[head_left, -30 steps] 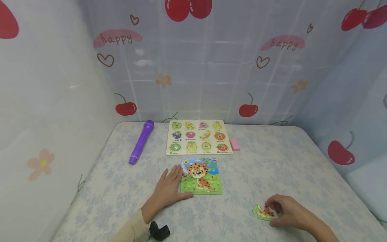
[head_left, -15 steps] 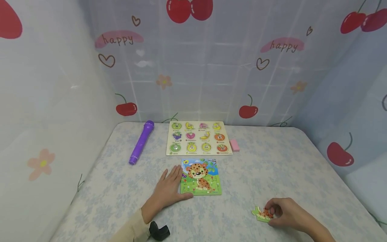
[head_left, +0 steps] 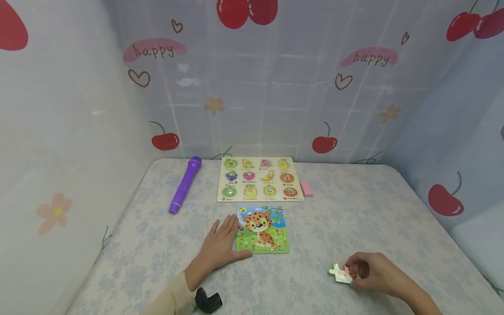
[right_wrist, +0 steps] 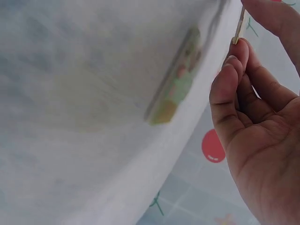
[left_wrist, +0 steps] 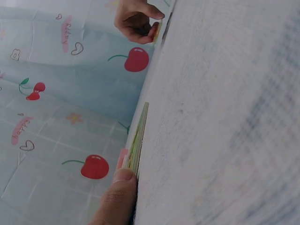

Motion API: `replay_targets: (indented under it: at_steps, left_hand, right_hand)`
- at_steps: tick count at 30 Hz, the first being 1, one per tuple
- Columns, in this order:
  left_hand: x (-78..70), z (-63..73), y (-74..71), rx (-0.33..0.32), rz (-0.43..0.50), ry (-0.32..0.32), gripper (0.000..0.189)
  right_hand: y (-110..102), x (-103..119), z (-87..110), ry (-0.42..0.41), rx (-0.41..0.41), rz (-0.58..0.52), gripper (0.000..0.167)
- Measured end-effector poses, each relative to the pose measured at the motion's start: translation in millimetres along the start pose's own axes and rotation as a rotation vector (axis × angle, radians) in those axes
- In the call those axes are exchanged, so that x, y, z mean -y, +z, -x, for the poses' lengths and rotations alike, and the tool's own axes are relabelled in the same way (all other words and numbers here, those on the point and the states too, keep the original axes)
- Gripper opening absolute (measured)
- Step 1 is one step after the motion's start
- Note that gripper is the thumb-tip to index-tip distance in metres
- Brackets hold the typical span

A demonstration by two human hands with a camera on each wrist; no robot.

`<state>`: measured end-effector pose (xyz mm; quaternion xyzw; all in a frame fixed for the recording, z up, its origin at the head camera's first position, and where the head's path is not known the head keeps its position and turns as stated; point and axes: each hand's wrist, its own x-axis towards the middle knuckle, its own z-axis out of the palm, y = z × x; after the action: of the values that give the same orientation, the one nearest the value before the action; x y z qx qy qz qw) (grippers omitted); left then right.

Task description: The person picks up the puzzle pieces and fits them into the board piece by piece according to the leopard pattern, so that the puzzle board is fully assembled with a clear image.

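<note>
A small green jigsaw piece (head_left: 341, 274) with brown-spotted orange on it is pinched between the thumb and fingers of my right hand (head_left: 379, 273); its face catches the light. In the right wrist view the piece (right_wrist: 238, 29) shows as a thin edge at the fingertips. My left hand (head_left: 218, 245) lies with fingers extended along the left side of a square leopard jigsaw puzzle (head_left: 261, 232), thumb at its near-left corner. In the left wrist view the thumb (left_wrist: 117, 199) touches the puzzle's edge (left_wrist: 137, 145).
Behind the leopard puzzle lies a wooden fruit peg puzzle (head_left: 258, 179), with a pink block (head_left: 306, 189) at its right side. A purple toy microphone (head_left: 185, 186) is at the back left. Printed curtains (head_left: 275, 100) border the table (head_left: 307, 232).
My right hand has dipped slightly and come up again, and the jigsaw piece has tilted so its face now shines. My left hand stays in place beside the leopard puzzle.
</note>
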<state>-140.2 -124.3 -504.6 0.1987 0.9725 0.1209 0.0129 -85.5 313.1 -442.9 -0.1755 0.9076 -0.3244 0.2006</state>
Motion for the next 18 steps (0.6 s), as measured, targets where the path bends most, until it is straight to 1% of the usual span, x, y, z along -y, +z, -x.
replay_targets:
  at_steps: [4,8,11,18]
  left_hand:
    - [0.0,-0.1,0.4,0.000,0.001,-0.001,0.115]
    - [-0.1,-0.4,0.3,-0.002,-0.001,0.001,0.115]
    - [0.2,-0.6,0.7,0.002,-0.006,0.002,0.116]
    - [1.0,-1.0,2.2,-0.003,-0.014,0.005,0.116]
  right_hand:
    - [-4,1,-2.5,-0.012,-0.017,-0.007,0.033]
    - [-3,0,-7.2,0.015,-0.006,-0.015,0.036]
    - [-1,1,-12.1,0.030,-0.018,0.019,0.039]
    - [0,9,-26.9,-0.034,-0.059,0.084,0.037]
